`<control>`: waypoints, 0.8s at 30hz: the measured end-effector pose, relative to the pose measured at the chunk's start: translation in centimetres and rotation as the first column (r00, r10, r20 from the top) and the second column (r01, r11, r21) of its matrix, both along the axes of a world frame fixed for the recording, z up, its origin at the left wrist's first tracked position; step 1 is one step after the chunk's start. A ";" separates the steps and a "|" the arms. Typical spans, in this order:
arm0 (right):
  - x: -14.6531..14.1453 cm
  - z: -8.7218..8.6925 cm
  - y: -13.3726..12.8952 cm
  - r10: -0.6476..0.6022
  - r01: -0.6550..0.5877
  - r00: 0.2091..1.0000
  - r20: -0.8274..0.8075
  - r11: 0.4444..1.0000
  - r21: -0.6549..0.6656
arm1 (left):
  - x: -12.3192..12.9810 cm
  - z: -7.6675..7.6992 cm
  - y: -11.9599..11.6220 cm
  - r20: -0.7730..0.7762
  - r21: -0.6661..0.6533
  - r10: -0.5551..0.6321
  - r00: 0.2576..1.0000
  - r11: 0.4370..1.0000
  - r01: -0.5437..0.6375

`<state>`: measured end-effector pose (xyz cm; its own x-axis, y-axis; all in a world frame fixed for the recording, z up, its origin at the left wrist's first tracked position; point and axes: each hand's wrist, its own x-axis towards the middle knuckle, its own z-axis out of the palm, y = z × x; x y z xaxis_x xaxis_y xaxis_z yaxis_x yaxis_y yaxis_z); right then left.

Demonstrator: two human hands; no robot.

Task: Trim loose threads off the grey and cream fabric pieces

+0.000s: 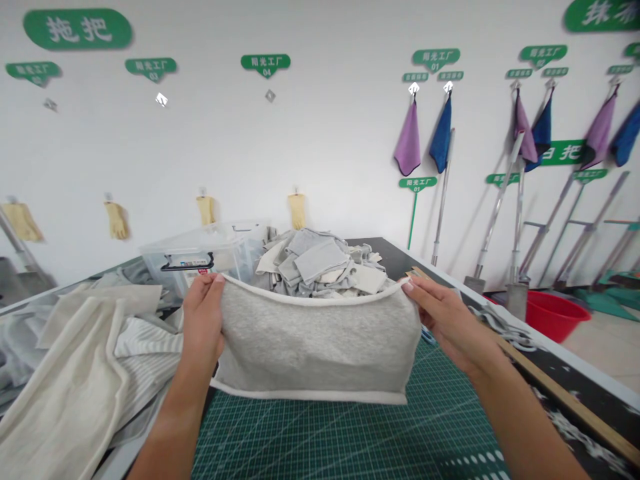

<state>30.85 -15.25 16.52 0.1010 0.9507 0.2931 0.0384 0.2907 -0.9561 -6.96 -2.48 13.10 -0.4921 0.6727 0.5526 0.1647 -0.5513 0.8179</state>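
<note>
Loosely spread gray cloth (pixel 315 347) between left hand (pixel 203 313) and right hand (pixel 436 301), each pinched closed on an upper corner, green mat (pixel 320 440) below the hands, pile of scraps (pixel 320 260) beyond them, rumpled fabric (pixel 70 373) left of the left hand

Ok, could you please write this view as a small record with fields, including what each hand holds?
left hand: left hand grips the upper left corner of the gray fabric piece
right hand: right hand pinches its upper right corner
fabric state: stretched between the hands, pale edges at top and bottom
below: green cutting mat with grid lines
behind: heap of fabric pieces, beside a clear plastic box
left side: cream fabric, striped fabric
right side: wooden strip; beyond, red bucket
wall: yellow gloves, purple cloths, blue cloths
</note>
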 end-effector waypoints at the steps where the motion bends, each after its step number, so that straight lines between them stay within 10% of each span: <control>1: -0.2 0.0 0.0 -0.005 0.005 1.000 0.005 1.000 -0.005 | 0.1 -0.1 0.1 -0.007 -0.019 -0.012 1.000 1.000 0.012; 10: -2.7 0.2 -0.2 -0.038 0.032 0.994 0.099 0.997 0.066 | 2.5 0.0 -1.2 -0.456 -0.197 -0.055 0.888 0.980 -0.040; 13: -4.1 0.4 -0.5 0.005 -0.019 0.984 0.177 0.997 0.074 | 6.0 1.2 -4.2 -0.518 -0.199 -0.261 0.814 0.963 0.182; 17: -5.8 0.4 -0.8 0.039 -0.076 0.956 0.292 0.990 0.118 | 10.8 3.2 -9.3 -0.466 -0.332 -0.643 0.608 0.764 0.553; 24: -6.7 0.6 -1.6 0.022 -0.130 0.894 0.447 0.969 0.211 | 13.3 4.0 -11.1 -0.470 -0.312 -0.667 0.578 0.738 0.598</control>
